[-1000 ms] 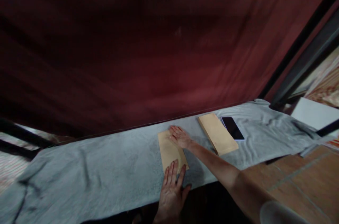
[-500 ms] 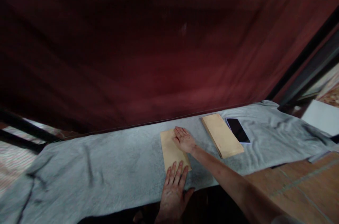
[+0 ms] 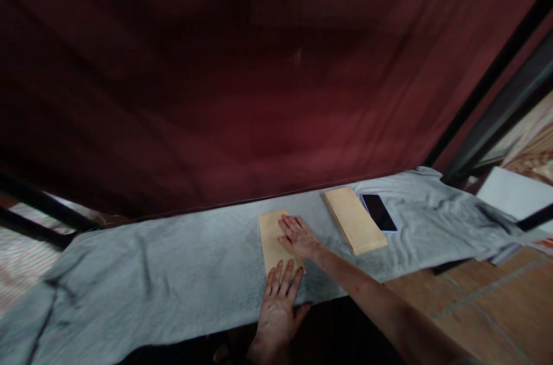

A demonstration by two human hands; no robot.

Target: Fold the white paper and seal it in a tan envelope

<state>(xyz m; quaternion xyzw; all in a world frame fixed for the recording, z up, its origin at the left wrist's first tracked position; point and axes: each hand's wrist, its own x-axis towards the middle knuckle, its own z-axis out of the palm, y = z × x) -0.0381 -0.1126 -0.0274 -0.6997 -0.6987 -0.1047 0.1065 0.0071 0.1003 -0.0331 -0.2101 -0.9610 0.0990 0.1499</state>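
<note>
A flat tan paper rectangle [image 3: 271,239], which looks like an envelope or a paper bag, lies lengthwise before me on grey cloth. Across its right side rests my right hand [image 3: 298,238], palm down with fingers stretched out. My left hand [image 3: 279,312] lies flat with spread fingers, their tips over the paper's near edge. Both hands press on the sheet without gripping it, and they cover part of its right side and near end. To the right is a thick stack of similar tan papers [image 3: 355,221].
A dark phone [image 3: 379,213] with a pale purple edge lies beside the stack. The grey cloth [image 3: 194,273] covers a narrow bench-like surface against a dark red panel [image 3: 268,106]. Dark bars stand at both ends. Brown floor tiles [image 3: 488,301] and a white object [image 3: 514,192] appear at right.
My right hand has slid slightly towards me along the paper, its fingers a little more spread. My left hand stays at the near edge. The camera view has shifted slightly.
</note>
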